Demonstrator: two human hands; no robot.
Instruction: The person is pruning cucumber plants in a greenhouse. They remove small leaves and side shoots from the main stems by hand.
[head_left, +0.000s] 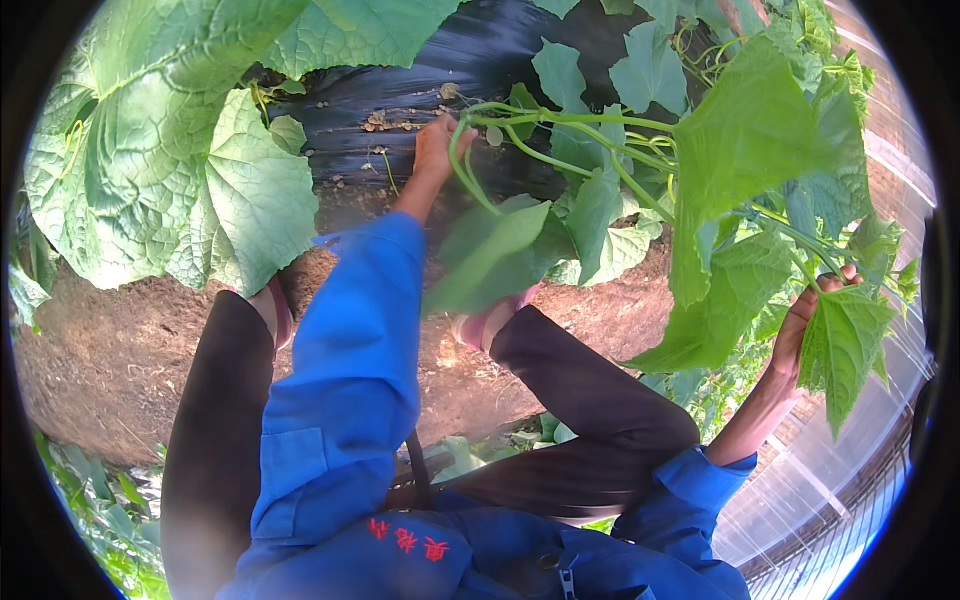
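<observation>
A long green cucumber vine (570, 118) stretches between my two hands, with broad leaves hanging along it. My left hand (436, 148) grips its stem low over the black plastic mulch film (480, 56), where the stem and leaf stalks bend. Just below that hand hangs a blurred leaf (495, 255). Off to the right, my right hand (806, 319) is raised and closed around the vine's upper part, close to its young leaves. One leaf (847, 337) droops in front of that hand and hides some of the fingers. A large leaf (742, 142) hangs between both hands.
Large cucumber leaves (165, 150) crowd the left side. Bare brown soil (105, 367) lies under my feet, between my bent knees (660, 427). More plants (112, 517) grow behind me. Translucent greenhouse sheeting (817, 480) rises at the right. Dry debris (390, 120) lies on the film.
</observation>
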